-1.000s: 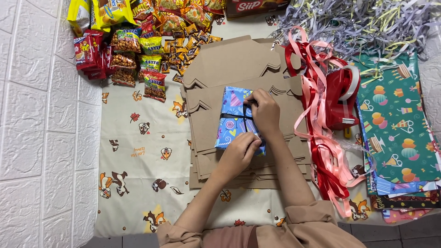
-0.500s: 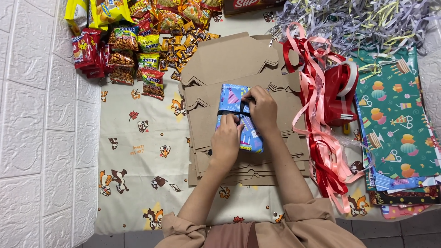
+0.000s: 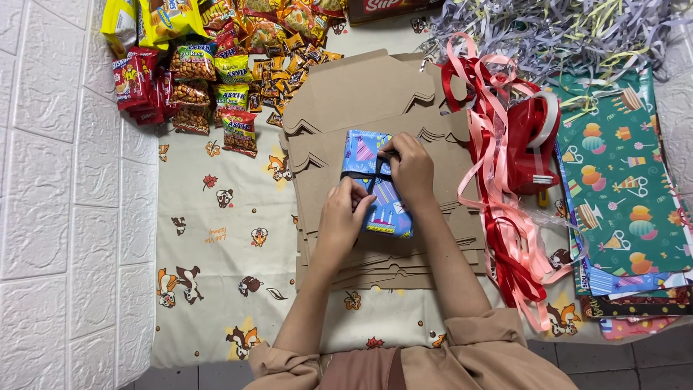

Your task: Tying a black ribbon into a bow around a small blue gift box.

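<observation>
- A small parcel (image 3: 379, 184) wrapped in blue patterned paper lies on a stack of flat brown cardboard cut-outs (image 3: 375, 94), in the middle of the view.
- A dark ribbon (image 3: 377, 172) crosses the parcel's upper half; both hands meet on it.
- The left hand (image 3: 345, 217) rests against the parcel's left edge, its fingers curled and pinching the ribbon near the middle of the parcel.
- The right hand (image 3: 410, 167) lies over the parcel's right upper corner, fingers bent and closed on the ribbon just beside the left hand's fingertips.
- Both forearms reach up from the bottom of the view, converging on the parcel; tan sleeves (image 3: 498, 347) are pushed up at the elbows.
- The cardboard stack sits on a cream cloth (image 3: 216, 238) printed with squirrels and leaves, spread over the floor.
- Just right of the cardboard lies a tangle of red and pink ribbons (image 3: 498, 217) with a red tape dispenser (image 3: 533, 141) among them.
- Further right are sheets of green gift paper (image 3: 621, 180) printed with party motifs.
- Shredded silvery paper strips (image 3: 563, 29) fill the upper right.
- Bright snack packets (image 3: 209, 50) are piled at the upper left.
- A white textured wall panel (image 3: 65, 202) runs down the left side.
</observation>
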